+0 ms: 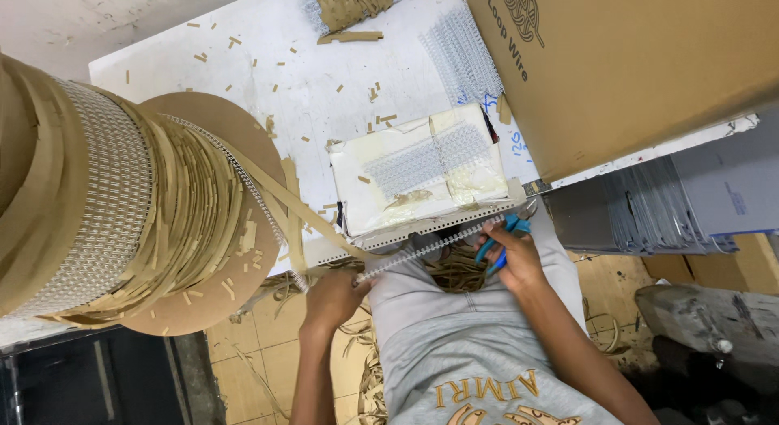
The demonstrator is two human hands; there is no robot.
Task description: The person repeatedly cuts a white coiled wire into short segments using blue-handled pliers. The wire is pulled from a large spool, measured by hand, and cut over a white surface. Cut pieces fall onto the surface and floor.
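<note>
I look down on a white worktable littered with short tan paper scraps, over a tiled floor heaped with more tan strip offcuts. A big brown cardboard box fills the table's upper right corner. At the left, close to the camera, stands a large spool wound with white loop wire and tan backing paper, on a round cardboard flange. Grey stacked sheets sit on a lower shelf at the right.

Mid-table lies a flat white block patched with tape, with cut wire lengths on top; further cut pieces lie near the box. From the spool, the wire strip runs down and along the block's near edge, taut between my two hands.

My left hand pinches the strip at its left end, fingers closed on it. My right hand is closed around blue-handled cutters, whose nose meets the strip's right end by the block's corner; I cannot tell whether the blades have closed.

To cut well, I judge that I should keep the strip flat against the block's edge, hold steady tension with the left hand so the loops do not bunch, and set the blades squarely between two loops rather than across one. A crooked bite would likely crush a loop, and slack would probably throw the length off.
</note>
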